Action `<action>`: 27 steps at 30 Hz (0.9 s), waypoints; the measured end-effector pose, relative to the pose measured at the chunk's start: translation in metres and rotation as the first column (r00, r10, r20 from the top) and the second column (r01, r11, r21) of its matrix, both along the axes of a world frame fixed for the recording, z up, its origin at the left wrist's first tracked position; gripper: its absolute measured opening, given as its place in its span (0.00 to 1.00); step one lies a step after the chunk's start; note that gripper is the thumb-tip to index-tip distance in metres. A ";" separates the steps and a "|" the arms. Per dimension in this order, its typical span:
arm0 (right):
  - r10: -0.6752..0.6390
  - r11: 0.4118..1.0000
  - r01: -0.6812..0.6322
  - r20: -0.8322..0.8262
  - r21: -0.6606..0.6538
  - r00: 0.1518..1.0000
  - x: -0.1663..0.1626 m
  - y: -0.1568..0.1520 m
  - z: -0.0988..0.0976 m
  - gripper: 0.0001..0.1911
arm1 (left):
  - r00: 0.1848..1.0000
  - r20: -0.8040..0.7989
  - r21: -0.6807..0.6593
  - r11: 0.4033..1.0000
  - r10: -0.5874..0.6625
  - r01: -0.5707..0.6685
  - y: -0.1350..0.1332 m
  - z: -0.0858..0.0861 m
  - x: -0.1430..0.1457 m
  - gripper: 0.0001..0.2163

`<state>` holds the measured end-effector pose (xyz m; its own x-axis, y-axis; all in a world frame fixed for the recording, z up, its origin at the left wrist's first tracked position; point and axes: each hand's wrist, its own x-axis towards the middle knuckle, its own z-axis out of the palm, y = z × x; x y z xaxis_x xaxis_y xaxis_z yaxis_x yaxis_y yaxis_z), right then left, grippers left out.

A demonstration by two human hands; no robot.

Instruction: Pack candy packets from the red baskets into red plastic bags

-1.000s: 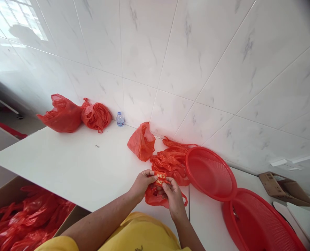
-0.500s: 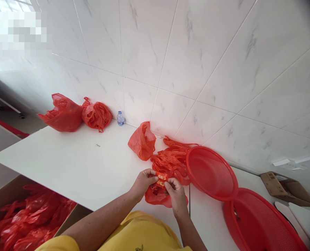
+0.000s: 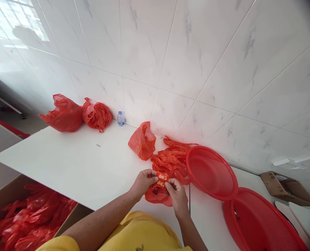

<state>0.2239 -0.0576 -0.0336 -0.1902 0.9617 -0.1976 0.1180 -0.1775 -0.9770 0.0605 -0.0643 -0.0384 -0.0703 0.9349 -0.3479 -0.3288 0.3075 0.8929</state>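
Note:
Between my two hands are small red packets with pale yellow lettering, one above the other. My left hand pinches their left side between thumb and fingers. On the right side, my right hand pinches them in the same way. Just below them, an opened red plastic bag lies on the white table, partly hidden by my hands. A heap of crumpled red plastic bags lies right behind the packets.
A red basket and a larger red basket stand on the right, near a cardboard box. Along the tiled wall are filled red bags and a small water bottle. Lower left, a carton holds red bags.
The packets have shifted very slightly to the right in the view. Both hands keep their pinch, and the bags and baskets stay where they were.

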 end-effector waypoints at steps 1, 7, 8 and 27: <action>0.000 1.000 0.000 0.004 0.007 1.000 0.000 0.000 0.000 0.13 | 1.000 -0.014 0.004 1.000 -0.005 0.005 0.000 0.000 0.000 0.09; -0.051 0.999 0.051 0.005 0.004 0.999 0.002 0.002 -0.003 0.17 | 0.993 -0.108 0.038 0.998 -0.046 0.051 0.001 -0.002 -0.001 0.06; -0.051 0.999 0.051 0.008 0.004 0.999 0.002 0.002 -0.003 0.18 | 0.992 -0.118 0.044 0.997 -0.052 0.058 0.001 -0.002 -0.001 0.06; -0.095 0.988 0.074 -0.159 -0.133 0.983 -0.001 0.001 -0.012 0.13 | 0.999 -0.019 0.027 0.999 -0.040 0.040 0.000 0.001 -0.001 0.09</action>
